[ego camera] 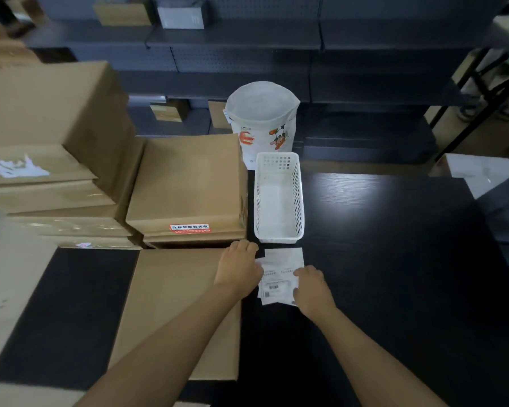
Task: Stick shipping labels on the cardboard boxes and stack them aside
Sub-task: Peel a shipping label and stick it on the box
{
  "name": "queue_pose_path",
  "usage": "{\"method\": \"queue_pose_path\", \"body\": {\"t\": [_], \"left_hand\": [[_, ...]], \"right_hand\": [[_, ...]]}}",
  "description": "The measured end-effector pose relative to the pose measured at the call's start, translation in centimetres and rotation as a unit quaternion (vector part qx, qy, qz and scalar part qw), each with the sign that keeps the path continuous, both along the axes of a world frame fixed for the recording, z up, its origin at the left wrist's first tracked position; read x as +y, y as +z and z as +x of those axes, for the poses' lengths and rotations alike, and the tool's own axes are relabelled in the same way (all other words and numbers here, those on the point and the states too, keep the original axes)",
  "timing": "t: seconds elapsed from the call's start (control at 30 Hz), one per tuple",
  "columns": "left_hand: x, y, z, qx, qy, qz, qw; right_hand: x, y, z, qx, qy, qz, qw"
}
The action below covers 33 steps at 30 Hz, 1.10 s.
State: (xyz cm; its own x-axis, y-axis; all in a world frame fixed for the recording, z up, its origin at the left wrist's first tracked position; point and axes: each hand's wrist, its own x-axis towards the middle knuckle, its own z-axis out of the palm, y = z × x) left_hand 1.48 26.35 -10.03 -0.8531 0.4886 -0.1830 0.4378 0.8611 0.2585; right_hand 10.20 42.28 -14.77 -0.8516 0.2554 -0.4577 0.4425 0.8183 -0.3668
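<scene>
A flat cardboard box (pixel 171 312) lies on the dark table in front of me, its top bare. Just right of it a small pile of white shipping labels (pixel 279 274) lies on the table. My left hand (pixel 238 268) rests palm down across the box's far right corner, fingers touching the pile's left edge. My right hand (pixel 312 289) presses on the pile's right side, fingers curled at the top sheet. Behind the box, a stack of boxes (pixel 188 183) shows a red sticker (pixel 190 228) on its front edge.
A taller pile of boxes (pixel 50 136) fills the far left. A white perforated basket (pixel 278 198) stands behind the labels, a white lined bin (pixel 262 116) beyond it. Dark shelving runs along the back. Bare black table (pixel 394 259) spreads to the right.
</scene>
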Motion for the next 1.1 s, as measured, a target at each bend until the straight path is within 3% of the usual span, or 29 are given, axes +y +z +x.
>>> {"method": "queue_pose_path", "body": {"t": [0.2,0.5,0.7,0.77,0.9,1.1], "left_hand": [[2.7,-0.7,-1.1,-0.013,-0.013,-0.055,0.998],[4.1,-0.9,-2.4,-0.026,-0.027,-0.087,0.996],[3.8,-1.2,-2.2,-0.035,-0.042,-0.112,0.992],[3.6,-1.3,-2.0,-0.041,-0.045,-0.111,0.992],[3.4,-1.5,-1.5,-0.046,-0.062,-0.124,0.989],[3.2,-1.7,-0.6,-0.108,-0.049,-0.086,0.989]], "right_hand": [[1.2,-1.6,-1.3,0.012,0.113,0.067,0.991],[1.3,-1.3,-1.1,-0.005,0.171,0.136,0.976],[1.8,-1.0,-1.0,-0.004,0.181,0.089,0.980],[2.2,-1.2,-0.6,0.005,0.153,0.036,0.988],[2.6,-1.6,0.4,0.023,-0.007,-0.074,0.997],[1.9,-1.4,1.0,0.074,-0.152,-0.209,0.963]]}}
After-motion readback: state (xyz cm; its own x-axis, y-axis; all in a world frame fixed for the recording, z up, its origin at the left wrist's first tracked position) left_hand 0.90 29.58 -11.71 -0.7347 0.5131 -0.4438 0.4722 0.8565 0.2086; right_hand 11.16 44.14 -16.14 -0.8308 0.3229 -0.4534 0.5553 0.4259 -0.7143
